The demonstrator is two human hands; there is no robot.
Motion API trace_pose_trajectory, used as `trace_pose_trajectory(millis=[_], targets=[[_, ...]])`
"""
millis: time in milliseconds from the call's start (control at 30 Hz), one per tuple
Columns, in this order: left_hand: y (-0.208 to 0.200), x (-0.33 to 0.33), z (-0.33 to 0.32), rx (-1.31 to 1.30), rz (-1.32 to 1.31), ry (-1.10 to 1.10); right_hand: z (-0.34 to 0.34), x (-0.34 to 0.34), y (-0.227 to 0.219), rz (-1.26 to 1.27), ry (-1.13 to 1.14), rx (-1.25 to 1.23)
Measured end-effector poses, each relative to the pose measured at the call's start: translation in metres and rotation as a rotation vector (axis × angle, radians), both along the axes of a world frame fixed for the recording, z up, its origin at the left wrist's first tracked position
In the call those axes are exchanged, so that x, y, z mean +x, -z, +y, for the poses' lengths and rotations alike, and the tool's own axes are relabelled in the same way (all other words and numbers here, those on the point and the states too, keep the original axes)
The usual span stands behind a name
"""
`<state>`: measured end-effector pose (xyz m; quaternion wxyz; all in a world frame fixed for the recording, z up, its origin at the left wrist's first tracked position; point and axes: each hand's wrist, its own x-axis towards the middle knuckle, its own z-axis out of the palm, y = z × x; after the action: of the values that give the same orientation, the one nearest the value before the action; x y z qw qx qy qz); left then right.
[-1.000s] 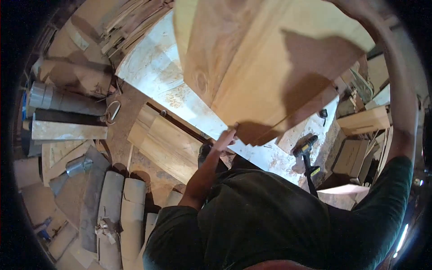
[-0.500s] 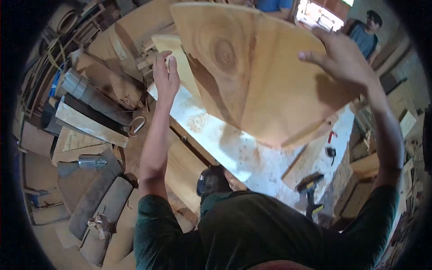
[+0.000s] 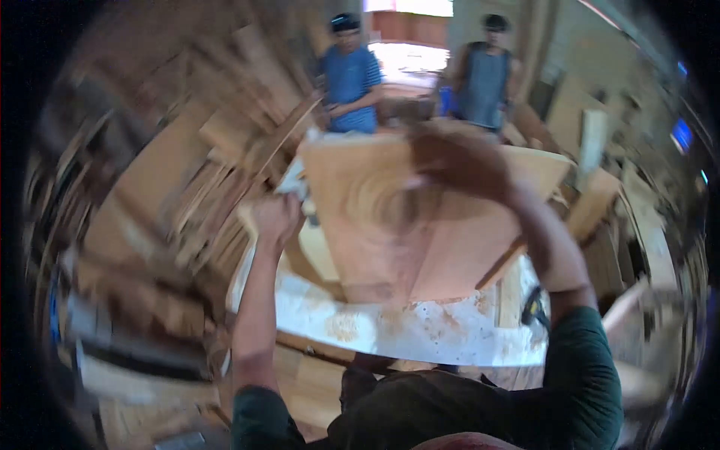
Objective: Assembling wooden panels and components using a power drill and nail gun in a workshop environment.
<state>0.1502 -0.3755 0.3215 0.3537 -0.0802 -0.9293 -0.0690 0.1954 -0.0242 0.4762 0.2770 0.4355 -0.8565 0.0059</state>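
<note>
Since the earlier frame the wooden panel [image 3: 405, 225] had swung up and away from the person, and the view had lifted with it, so that two onlookers [image 3: 420, 67] at the back of the workshop came into sight. Raised in front of the chest above the dusty white workbench [image 3: 420, 330], the panel stood nearly upright, probably so its broad face could be turned or looked over. It was a wide, flat slab of pale glued boards, with curved grain rings and a knot near the middle. The left hand [image 3: 276, 219] was clenched on the panel's left edge, taking the weight from the side. The right hand [image 3: 457, 161] lay over the top with fingers curled round the upper edge, steadying it. Motion blur smeared the stacked offcuts [image 3: 165, 195] on the left into streaks.
</note>
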Motion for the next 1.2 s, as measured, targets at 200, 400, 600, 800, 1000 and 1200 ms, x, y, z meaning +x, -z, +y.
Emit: trace_pose_trajectory(millis=[200, 400, 600, 800, 1000, 1200], targets=[[0.000, 0.002, 0.006, 0.060, -0.036, 0.093, -0.128, -0.023, 0.012, -0.150, 0.153, -0.390], [-0.001, -0.003, 0.028, 0.064, 0.060, 0.049, -0.193, -0.021, 0.013, -0.217, 0.494, -0.303], [0.011, -0.038, 0.038, 0.091, 0.102, -0.065, -0.190, -0.057, 0.028, -0.076, 0.498, -0.296], [-0.008, -0.046, 0.051, 0.091, -0.060, -0.050, -0.178, -0.066, 0.027, -0.077, 0.488, -0.315], [0.076, -0.166, 0.003, -0.035, -0.254, 0.310, -0.190, -0.020, 0.068, 0.104, 0.366, -0.219], [0.028, -0.088, 0.029, 0.158, -0.275, -0.201, -0.171, 0.050, 0.047, 0.073, 0.310, -0.339]])
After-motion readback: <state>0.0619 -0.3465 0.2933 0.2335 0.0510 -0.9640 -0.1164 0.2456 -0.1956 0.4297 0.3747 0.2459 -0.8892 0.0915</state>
